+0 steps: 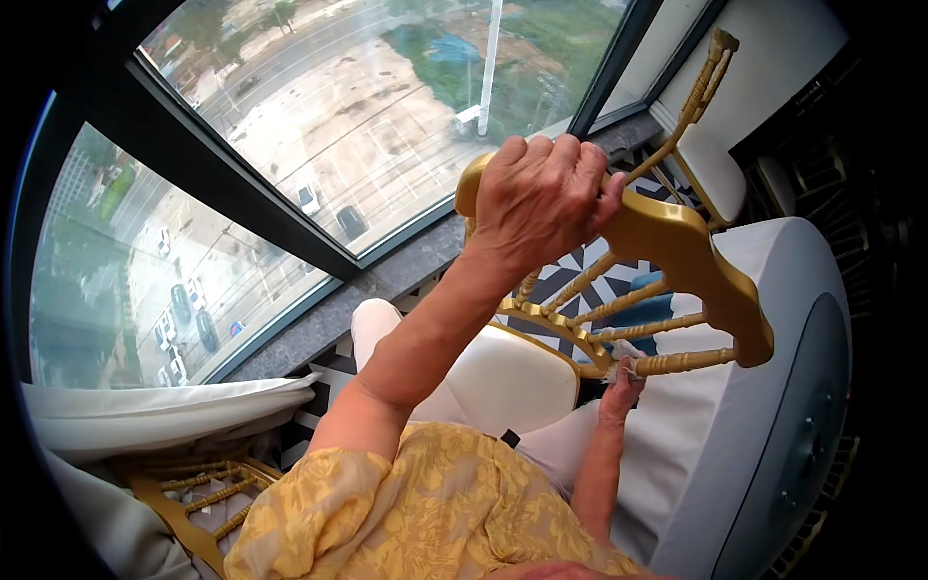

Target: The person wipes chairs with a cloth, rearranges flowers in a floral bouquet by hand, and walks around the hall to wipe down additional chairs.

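A gold chair (667, 227) with turned spindles and a white seat pad (507, 377) stands in front of me. My left hand (546, 193) is closed over the chair's curved top rail, its thumb bent round the edge. Lower down, my right hand (623, 382) pinches a crumpled white cloth (628, 358) against the outer post of the chair back. The cloth partly wraps the post's lower end; some of those fingers are hidden behind it.
Large windows (387, 126) with a stone sill (411, 256) run along my left. On the right is a cloth-covered table (754, 280) with a dark round top (797, 435). Another gold chair (710, 159) stands beyond; one more (208, 498) sits behind me, near a white curtain (164, 416).
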Demonstrator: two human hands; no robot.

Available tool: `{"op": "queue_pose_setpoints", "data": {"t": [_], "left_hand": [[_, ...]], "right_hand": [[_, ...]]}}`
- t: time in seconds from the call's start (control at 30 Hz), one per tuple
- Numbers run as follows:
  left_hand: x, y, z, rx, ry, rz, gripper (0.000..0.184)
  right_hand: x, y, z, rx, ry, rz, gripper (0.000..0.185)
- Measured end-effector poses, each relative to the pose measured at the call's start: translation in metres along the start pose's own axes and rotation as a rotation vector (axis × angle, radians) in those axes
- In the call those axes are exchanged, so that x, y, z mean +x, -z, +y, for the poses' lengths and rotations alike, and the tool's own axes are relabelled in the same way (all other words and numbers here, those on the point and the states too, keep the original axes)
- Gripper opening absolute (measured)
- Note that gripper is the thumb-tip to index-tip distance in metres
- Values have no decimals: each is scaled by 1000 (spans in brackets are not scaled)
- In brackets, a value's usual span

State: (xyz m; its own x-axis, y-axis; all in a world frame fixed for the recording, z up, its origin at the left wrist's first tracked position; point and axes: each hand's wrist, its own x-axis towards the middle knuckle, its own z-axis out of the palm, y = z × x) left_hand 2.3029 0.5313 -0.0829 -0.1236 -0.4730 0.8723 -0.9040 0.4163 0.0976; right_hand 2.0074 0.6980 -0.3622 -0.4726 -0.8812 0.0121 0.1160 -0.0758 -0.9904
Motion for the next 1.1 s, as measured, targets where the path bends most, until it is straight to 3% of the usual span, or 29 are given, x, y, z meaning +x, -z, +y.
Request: {"op": "queue_pose_setpoints", "data": {"t": [0.17,0.27,0.37,0.47,0.5,0.53,0.6,0.63,0.7,0.77,0.8,0.87,1.0,1.03,1.1], "left_hand": [[-1,-2,0,-1,-2,3,24],[0,-2,0,1,-9,12,24],[0,-2,0,16,-4,4,23],[-1,-2,-1,19,-6,3,23],[0,-2,0,15,-3,4,23],[0,-1,1,9,-2,5,23],[1,0,1,15,-4,5,23],[1,0,1,18,-4,1,23],[0,0,1,19,-9,-15,24],[-1,1,0,17,-17,-33,26],[-1,0,0,16,-15,-33,26],[-3,0,0,12,-3,-38,26],[-2,0,0,12,-17,-41,27],[-2,0,0,10,-18,-24,27],[-2,0,-1,10,-23,-27,27]], "right_hand": [[40,-8,-147,-184,283,3,43],[53,-18,-176,-114,376,42,42],[52,-8,-125,-320,386,200,40],[19,-1,-43,-336,266,264,60],[5,13,-1,-370,113,269,62],[-5,44,62,-554,116,183,61],[-24,42,102,-469,4,-16,56],[-32,30,107,-484,95,-16,54],[-24,42,132,-593,39,-177,51],[-15,55,130,-499,-15,-231,48],[-8,54,113,-406,-69,-287,46],[-6,25,28,58,-172,-124,43],[22,14,-105,353,49,-150,59],[27,11,-132,392,74,-68,57],[30,3,-179,605,154,-169,62]]}}
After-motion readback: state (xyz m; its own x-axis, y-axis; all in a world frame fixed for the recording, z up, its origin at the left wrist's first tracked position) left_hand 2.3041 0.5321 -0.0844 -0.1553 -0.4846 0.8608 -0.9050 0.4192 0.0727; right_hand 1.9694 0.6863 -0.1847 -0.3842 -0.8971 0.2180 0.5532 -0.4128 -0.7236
